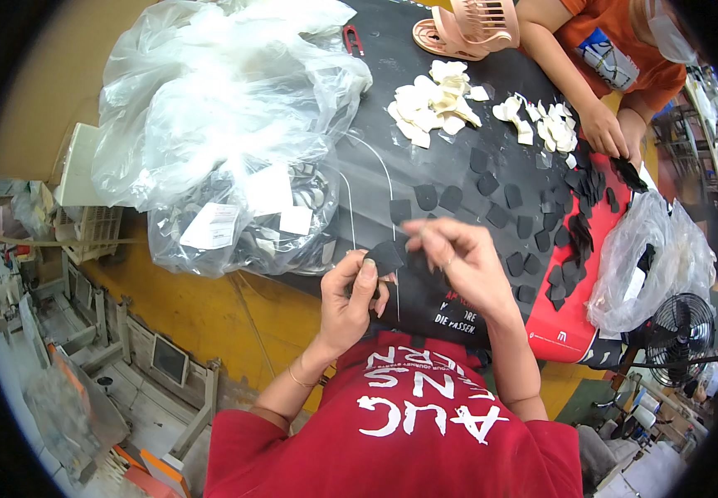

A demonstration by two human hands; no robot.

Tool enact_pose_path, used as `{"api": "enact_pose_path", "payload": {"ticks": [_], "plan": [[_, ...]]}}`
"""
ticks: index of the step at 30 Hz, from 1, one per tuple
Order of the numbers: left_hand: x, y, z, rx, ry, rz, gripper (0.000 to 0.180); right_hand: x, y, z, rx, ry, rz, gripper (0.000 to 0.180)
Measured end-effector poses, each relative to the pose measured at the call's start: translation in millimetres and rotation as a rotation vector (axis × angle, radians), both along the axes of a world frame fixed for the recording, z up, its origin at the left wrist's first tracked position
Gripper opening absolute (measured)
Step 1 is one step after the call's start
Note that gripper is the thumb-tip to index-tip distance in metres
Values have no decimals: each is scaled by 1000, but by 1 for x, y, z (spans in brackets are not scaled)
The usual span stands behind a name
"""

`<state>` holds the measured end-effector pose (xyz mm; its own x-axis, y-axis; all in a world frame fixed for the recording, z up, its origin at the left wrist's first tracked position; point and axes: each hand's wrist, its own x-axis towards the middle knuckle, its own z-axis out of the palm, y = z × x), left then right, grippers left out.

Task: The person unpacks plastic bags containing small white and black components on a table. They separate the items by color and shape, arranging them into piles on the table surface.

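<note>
My left hand (349,292) pinches a small black fabric-like patch (384,258) between thumb and fingers, above the table's near edge. Just to its right, my right hand (463,256) is closed, its fingertips by the patch. Whatever those fingertips hold, if anything, is too small to make out. Several similar black patches (451,197) with one rounded end lie spread on the black table cover beyond my hands. Further right, more dark pieces are heaped in a loose pile (572,278) on the red part of the cover.
A big clear plastic bag (226,91) and a filled bag with paper labels (292,220) lie at left. Cream pieces (433,104) lie at the back, near a pink plastic basket (483,29). Opposite right, a co-worker's hands (612,133) handle black pieces. A fan (681,336) stands right.
</note>
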<state>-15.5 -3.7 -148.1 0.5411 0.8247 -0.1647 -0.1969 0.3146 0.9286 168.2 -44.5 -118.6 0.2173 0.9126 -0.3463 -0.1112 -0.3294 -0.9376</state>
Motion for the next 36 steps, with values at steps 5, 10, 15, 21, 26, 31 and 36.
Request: {"api": "enact_pose_path", "payload": {"ticks": [5, 10, 15, 21, 26, 31, 36], "plan": [[6, 2, -4, 126, 80, -120, 31, 3, -16, 3, 41, 143, -96, 15], [18, 13, 0, 114, 166, -44, 31, 44, 8, -11, 94, -424, -302, 17], [31, 31, 10, 469, 369, -125, 28, 74, 42, -31, 46, -936, -223, 23], [32, 29, 9, 549, 641, -332, 28, 62, 18, -25, 28, -1155, -331, 27], [36, 27, 0, 640, 731, -275, 29, 48, -13, -10, 14, -1061, -382, 20], [31, 31, 8, 593, 819, -208, 33, 34, -35, -2, 62, -1003, -386, 16], [19, 36, 15, 334, 539, 6, 32, 14, -49, -11, 250, -1022, -118, 20]]}}
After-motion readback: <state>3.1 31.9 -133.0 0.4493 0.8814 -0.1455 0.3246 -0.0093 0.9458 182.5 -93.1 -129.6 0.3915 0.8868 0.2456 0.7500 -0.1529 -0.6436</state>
